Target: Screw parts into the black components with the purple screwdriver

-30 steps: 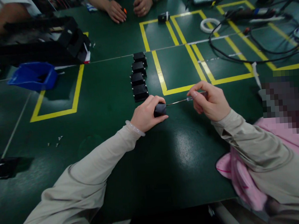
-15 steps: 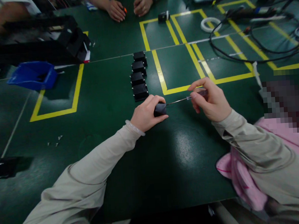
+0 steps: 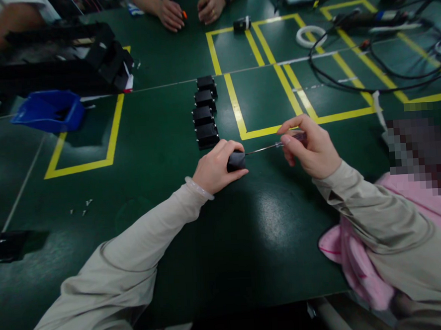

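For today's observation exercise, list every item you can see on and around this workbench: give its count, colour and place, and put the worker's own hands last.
small box in hand: 1, black, under the left hand's fingers
screwdriver: 1, thin metal shaft, tip at the held box
row of small boxes: 4, black, just beyond the left hand
bin: 1, blue, far left
tape outlines: several, yellow, on the green table
tape roll: 1, white, far right half
cable: black, looped at right
pink cloth: 1, near right edge
co-worker's hands: 2, far edge
left hand: 1, steadying the box
right hand: 1, gripping the screwdriver handle
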The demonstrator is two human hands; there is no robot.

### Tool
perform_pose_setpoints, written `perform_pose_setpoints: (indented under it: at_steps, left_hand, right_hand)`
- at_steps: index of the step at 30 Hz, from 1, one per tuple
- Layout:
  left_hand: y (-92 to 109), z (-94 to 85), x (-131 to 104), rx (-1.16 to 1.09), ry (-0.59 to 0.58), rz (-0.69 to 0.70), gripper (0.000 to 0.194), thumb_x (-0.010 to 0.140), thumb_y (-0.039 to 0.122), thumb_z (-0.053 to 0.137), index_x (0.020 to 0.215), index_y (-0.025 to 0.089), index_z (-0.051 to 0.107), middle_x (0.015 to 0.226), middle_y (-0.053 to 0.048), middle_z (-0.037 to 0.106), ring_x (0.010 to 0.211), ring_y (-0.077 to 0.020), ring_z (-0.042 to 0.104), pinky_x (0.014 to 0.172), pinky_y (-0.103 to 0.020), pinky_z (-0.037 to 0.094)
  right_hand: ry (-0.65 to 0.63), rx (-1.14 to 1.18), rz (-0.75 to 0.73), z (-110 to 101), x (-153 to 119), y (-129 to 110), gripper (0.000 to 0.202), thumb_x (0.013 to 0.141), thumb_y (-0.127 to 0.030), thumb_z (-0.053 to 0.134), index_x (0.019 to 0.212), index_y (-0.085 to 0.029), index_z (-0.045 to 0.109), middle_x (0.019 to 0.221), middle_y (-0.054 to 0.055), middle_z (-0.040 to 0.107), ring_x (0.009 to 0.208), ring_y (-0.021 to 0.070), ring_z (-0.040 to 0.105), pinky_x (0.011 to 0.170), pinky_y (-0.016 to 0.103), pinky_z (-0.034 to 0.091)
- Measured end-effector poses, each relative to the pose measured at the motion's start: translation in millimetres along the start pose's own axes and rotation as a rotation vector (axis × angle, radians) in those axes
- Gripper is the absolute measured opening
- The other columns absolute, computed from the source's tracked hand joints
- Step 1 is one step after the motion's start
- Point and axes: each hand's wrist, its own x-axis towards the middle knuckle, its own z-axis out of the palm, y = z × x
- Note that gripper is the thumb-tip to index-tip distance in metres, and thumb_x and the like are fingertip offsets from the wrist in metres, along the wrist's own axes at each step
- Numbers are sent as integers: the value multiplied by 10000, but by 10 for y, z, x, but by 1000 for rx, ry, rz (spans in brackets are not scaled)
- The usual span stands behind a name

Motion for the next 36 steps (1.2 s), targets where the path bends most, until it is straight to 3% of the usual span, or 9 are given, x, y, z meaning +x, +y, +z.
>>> perform_pose_setpoints:
  at_steps: [4, 10, 15, 21, 27, 33, 36]
  left_hand:
    - [4, -1, 1, -6, -3, -9, 404, 824, 289, 799, 1133, 211, 551, 1135, -54, 625, 1060, -242, 641, 896, -403, 546]
    - [-5, 0, 0, 0, -6, -5, 405, 826, 299, 791, 1138, 222, 545, 1142, -54, 624, 1063, -244, 639, 874, -394, 550]
    - [3, -6, 3, 0, -9, -15, 399, 829, 310, 788, 1136, 223, 548, 1144, -53, 625, 1058, -242, 640, 873, -389, 548]
    - [1, 6, 1, 4, 2, -6, 403, 825, 292, 796, 1135, 214, 551, 1132, -50, 624, 1055, -238, 638, 904, -398, 537]
    - [5, 0, -1, -4, -2, -11, 401, 825, 296, 796, 1130, 221, 548, 1133, -50, 625, 1056, -239, 637, 898, -397, 539]
    - [-1, 2, -3, -1, -2, -8, 405, 822, 295, 795, 1133, 224, 545, 1137, -49, 624, 1060, -241, 639, 894, -397, 543]
    - [-3, 7, -4, -4, 3, -4, 400, 824, 297, 792, 1131, 225, 546, 1134, -48, 624, 1060, -242, 641, 890, -394, 544]
  right_hand:
    - [-2, 15, 41, 3, 3, 11, 300, 968, -528, 604, 910, -240, 547, 434, -105, 405, 319, 91, 425, 340, 252, 329]
    - [5, 8, 10, -4, 2, -7, 284, 943, -515, 651, 992, -260, 537, 528, -79, 517, 366, 99, 480, 364, 263, 350]
    - [5, 7, 34, -1, 0, 7, 299, 961, -540, 611, 894, -254, 557, 429, -99, 410, 318, 94, 424, 340, 265, 330]
    - [28, 3, 5, 3, 9, 15, 296, 931, -531, 660, 973, -263, 545, 526, -79, 524, 360, 95, 485, 352, 257, 351]
    - [2, -5, 24, -4, -5, 32, 273, 981, -505, 595, 902, -245, 566, 441, -96, 421, 331, 93, 439, 356, 266, 334]
    - [28, 3, 1, 2, -1, 20, 266, 941, -504, 658, 977, -266, 545, 528, -80, 522, 364, 95, 484, 364, 263, 356]
    - [17, -6, 9, 0, 0, 20, 263, 953, -509, 638, 946, -261, 551, 489, -84, 489, 350, 98, 472, 354, 263, 348]
